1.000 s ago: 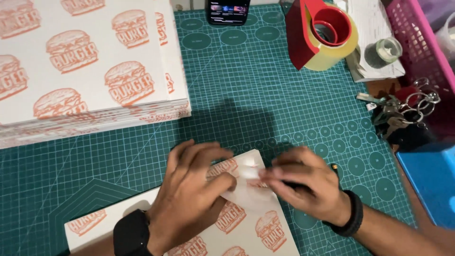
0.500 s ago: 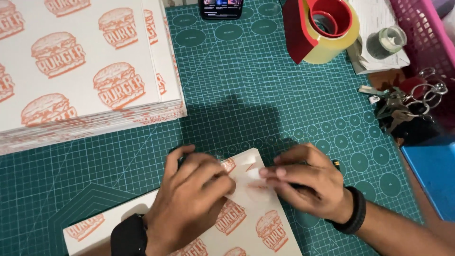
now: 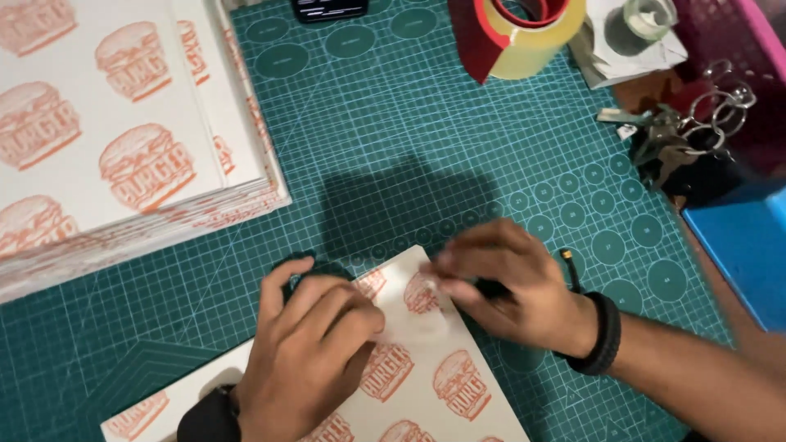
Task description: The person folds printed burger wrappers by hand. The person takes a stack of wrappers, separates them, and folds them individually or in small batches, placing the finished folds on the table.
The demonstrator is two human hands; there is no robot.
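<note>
1. Hidden or cut off: the printed paper sheet at lower centre runs off the bottom edge of the frame, and its upper left part lies under the left hand.
2. The fingertips of the right hand are motion-blurred, so exact contact points are hard to read. A pale, translucent strip, apparently tape, lies on the sheet between the two hands; its edges are indistinct.
3. A small dark object sits under the right palm; its kind cannot be determined.
4. Left hand: palm down, fingers curled and pressed flat on the sheet, thumb extended toward the sheet's upper corner. It pins the paper and encloses nothing. A black watch on the wrist is cut off at the bottom edge.
5. Right hand: fingers extended leftward, tips resting on the sheet's upper edge at the strip. No closed grasp is visible. A black bracelet circles the wrist.
6. The sheet lies on a green cutting mat, tilted, its corner pointing toward frame centre.
7. Upper left: a stack of printed sheets, cropped by the top and left edges.
8. Top edge: a phone and a red tape dispenser holding a yellow roll, both partly cropped.
9. Upper right: a bunch of keys beside a pink basket. A blue box is cropped at the right edge.
</note>
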